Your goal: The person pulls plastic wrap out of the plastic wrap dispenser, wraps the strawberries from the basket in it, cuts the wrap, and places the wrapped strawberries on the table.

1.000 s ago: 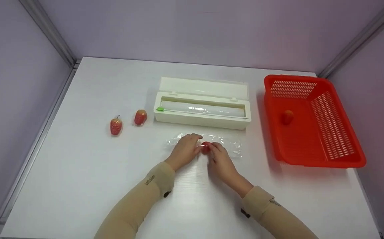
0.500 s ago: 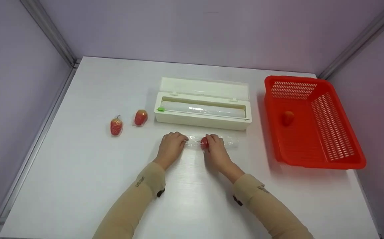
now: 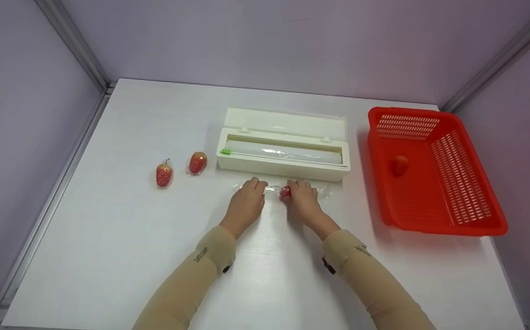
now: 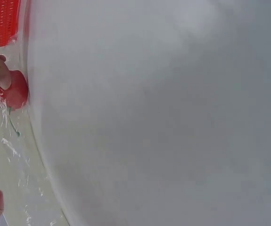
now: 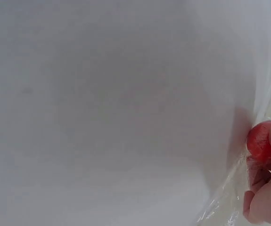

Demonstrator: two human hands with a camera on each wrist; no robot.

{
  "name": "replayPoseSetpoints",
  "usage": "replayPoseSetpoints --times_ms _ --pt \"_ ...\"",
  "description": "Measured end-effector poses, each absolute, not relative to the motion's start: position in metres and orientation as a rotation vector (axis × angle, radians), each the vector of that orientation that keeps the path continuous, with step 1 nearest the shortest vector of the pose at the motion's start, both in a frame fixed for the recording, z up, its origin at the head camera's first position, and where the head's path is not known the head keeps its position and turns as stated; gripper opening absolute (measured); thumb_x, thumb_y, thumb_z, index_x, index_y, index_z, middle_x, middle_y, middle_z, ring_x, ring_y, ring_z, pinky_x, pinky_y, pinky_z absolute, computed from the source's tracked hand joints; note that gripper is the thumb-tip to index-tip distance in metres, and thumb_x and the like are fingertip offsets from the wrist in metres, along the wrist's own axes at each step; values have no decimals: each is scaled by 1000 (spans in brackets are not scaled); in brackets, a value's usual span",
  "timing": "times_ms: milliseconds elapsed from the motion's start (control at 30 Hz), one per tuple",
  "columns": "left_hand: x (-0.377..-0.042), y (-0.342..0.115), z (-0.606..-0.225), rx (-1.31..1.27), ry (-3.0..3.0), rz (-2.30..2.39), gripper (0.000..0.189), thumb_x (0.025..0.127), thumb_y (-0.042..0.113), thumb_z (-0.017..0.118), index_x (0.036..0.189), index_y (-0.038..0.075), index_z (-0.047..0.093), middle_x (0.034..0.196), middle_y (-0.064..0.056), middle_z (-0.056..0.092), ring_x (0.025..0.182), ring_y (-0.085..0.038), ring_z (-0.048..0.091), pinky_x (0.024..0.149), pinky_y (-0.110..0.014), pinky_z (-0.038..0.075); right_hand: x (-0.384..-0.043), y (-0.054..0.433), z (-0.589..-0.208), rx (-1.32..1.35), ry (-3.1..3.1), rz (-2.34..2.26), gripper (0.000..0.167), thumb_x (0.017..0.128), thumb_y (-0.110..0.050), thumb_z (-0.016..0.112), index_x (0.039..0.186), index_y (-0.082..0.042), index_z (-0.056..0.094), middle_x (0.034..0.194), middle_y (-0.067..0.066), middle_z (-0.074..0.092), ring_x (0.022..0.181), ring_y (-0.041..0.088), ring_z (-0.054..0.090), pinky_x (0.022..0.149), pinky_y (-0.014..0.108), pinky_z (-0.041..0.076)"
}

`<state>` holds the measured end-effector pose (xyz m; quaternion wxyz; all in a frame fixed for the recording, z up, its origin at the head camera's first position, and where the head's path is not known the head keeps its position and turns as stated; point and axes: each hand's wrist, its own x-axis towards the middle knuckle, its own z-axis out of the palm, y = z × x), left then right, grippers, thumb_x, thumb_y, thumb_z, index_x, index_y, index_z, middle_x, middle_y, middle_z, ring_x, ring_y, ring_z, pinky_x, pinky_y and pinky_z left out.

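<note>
In the head view my right hand (image 3: 304, 200) grips a small red fruit (image 3: 285, 191) between thumb and fingers. A thin green stem on the fruit (image 4: 16, 93) points toward my left hand, as the left wrist view shows. Clear plastic film (image 4: 20, 162) lies around the fruit and stretches out to both sides of it. My left hand (image 3: 246, 201) is at the left part of the film, its fingers loosely bent and the thumb apart from them. Just behind both hands stands a white film box (image 3: 283, 171), lid up, with a roll (image 3: 288, 153) inside.
Two red-yellow fruits, a stemmed one (image 3: 164, 174) and a rounder one (image 3: 197, 163), lie in film at the left of the white table (image 3: 109, 256). At the right stands a red basket (image 3: 434, 224) holding an orange-red fruit (image 3: 400, 164).
The film strip has become narrower and gathered around the fruit, which has moved toward the box in my right hand. My left hand went left, then came back closer to the fruit.
</note>
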<state>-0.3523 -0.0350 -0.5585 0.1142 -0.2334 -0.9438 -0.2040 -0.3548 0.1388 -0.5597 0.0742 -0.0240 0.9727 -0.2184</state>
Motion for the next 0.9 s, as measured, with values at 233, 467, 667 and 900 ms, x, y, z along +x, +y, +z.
replayPoseSetpoints --times_ms 233,467,667,900 --pt "-346 -29 -557 -542 -2873 -742 30 90 10 57 119 3 55 102 -8 55 95 -21 58 81 -30 52 -328 141 -546 -53 2983 -912 38 85 -15 65 119 -6 51 111 9 59 105 26 50 88 41 33" --pt "-336 -24 -547 -474 -2774 -1018 18 91 16 57 106 8 63 97 -3 57 91 -15 58 81 -27 51 -301 143 -528 -274 3090 -1081 38 84 -12 63 119 -10 47 109 5 58 99 21 50 88 40 30" --pt "-323 -18 -545 -374 -2675 -1468 8 90 11 57 91 8 64 93 -1 58 85 -10 56 76 -25 51 -289 137 -520 -416 3101 -1240 38 86 -11 60 121 -8 46 111 7 56 101 20 48 90 40 33" --pt "-306 -14 -546 -271 -2525 -2096 13 90 7 55 101 1 59 101 -10 64 95 -16 63 80 -23 53 -281 132 -523 -524 3125 -1301 39 87 -3 58 123 -6 46 117 9 54 110 21 50 95 38 45"
